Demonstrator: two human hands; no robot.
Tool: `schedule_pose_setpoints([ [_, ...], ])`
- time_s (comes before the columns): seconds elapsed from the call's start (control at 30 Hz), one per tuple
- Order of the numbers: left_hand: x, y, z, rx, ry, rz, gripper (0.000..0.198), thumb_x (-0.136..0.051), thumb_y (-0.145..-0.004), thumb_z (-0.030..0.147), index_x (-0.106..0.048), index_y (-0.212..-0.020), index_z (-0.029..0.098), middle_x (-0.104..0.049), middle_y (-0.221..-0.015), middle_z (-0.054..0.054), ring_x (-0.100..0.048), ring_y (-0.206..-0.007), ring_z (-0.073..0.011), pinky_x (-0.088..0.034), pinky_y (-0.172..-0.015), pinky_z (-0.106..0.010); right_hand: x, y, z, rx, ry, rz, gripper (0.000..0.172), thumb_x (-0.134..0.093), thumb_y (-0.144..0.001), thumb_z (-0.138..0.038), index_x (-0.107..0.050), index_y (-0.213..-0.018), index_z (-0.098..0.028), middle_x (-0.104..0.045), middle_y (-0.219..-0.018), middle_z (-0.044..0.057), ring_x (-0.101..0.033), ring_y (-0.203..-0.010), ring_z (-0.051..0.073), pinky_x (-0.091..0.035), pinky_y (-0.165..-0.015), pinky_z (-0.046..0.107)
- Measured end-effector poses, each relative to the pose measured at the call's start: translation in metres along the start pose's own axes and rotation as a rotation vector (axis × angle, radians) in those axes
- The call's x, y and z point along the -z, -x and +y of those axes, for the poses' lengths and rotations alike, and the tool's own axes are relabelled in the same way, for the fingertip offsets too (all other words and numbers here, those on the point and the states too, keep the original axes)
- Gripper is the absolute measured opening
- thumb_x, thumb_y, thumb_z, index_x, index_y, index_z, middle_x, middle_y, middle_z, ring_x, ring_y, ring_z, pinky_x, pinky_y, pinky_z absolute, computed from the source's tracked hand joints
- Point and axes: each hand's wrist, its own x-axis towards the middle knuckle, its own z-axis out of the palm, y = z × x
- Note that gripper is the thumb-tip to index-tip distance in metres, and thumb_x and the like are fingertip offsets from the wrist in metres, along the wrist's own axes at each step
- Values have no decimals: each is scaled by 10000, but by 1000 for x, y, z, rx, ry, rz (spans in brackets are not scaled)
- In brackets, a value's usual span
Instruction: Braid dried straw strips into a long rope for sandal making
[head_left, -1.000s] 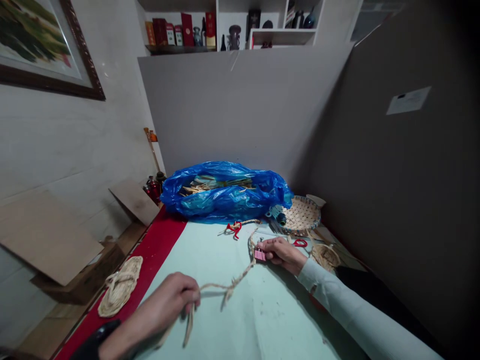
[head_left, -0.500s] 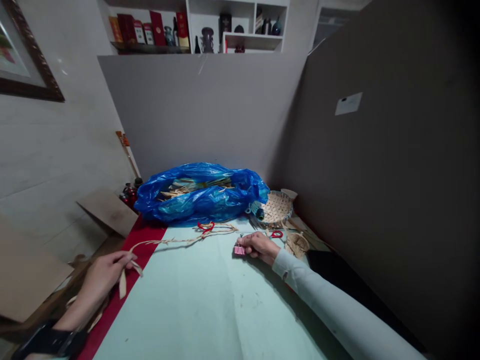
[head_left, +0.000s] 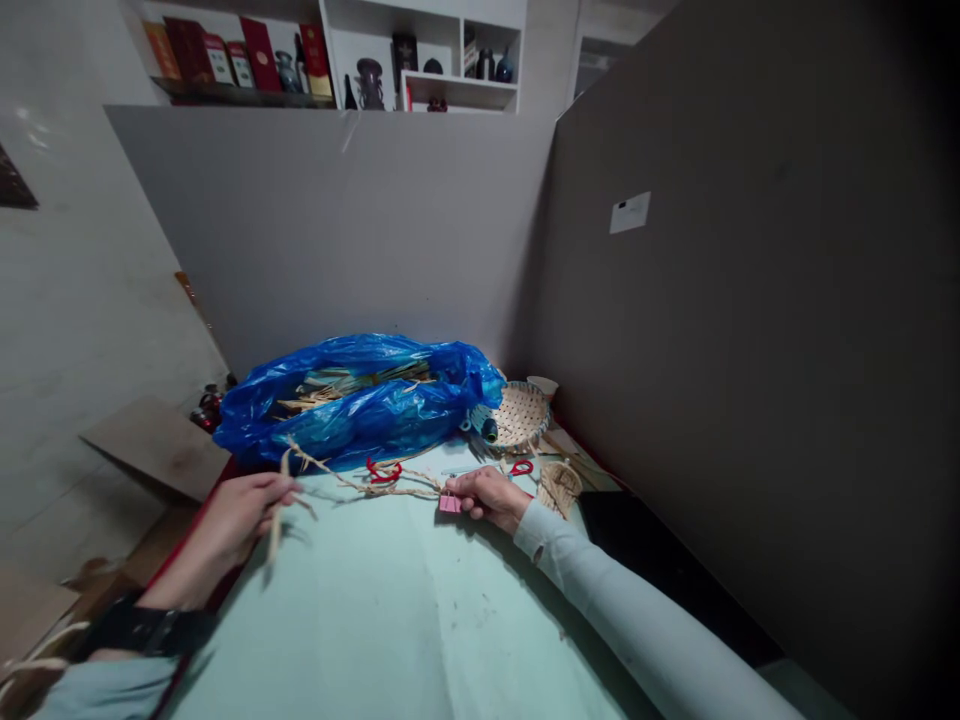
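Pinched in my left hand (head_left: 244,515), over the table's left edge, is one end of a twisted straw cord (head_left: 321,466). Loose strands dangle below those fingers. The cord runs slack across the table to a pink binder clip (head_left: 450,504), which my right hand (head_left: 491,497) grips by its upper part. Whether the clip's jaws bite the cord is hidden by the fingers. A red loop (head_left: 384,472), perhaps a scissors handle, lies by the cord.
Behind the cord sits a blue plastic bag (head_left: 352,400) full of straw. To the right are a round woven basket (head_left: 519,415), a thread spool (head_left: 490,431), a red handle (head_left: 521,467) and a small woven piece (head_left: 559,487). Grey panels (head_left: 337,220) wall the table.
My left hand has moved inward and up, bringing its cord end closer to the bag, and the cord hangs slacker. My right hand stays at the clip. The view has swung right.
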Motion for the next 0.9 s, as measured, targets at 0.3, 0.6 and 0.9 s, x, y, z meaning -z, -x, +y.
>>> schedule_pose_setpoints([
  [0.3, -160, 23, -13, -62, -128, -515, 217, -575, -895, 342, -618, -838, 138, -592, -681, 41, -511, -495, -71, -435, -461, -209, 2, -2, 2, 79, -127, 46, 199, -647, -745, -197, -564, -582, -118, -434, -420, -53, -303, -374, 35, -183, -366, 179],
  [0.6, -150, 39, -21, -16, -175, -705, 205, -571, -764, 304, -574, -627, 151, -430, -467, 80, -258, -360, -44, -177, -382, -211, -1, -4, 6, 102, -177, 94, 203, -647, -743, -177, -586, -559, -117, -476, -433, -31, -336, -374, 45, -197, -368, 193],
  [0.9, -153, 41, -16, -67, -222, -712, 169, -549, -624, 288, -558, -497, 177, -420, -407, 60, -272, -364, -72, -145, -408, -247, -6, 0, 4, 118, -156, 134, 220, -629, -748, -164, -586, -536, -124, -505, -433, -23, -341, -366, 45, -215, -367, 193],
])
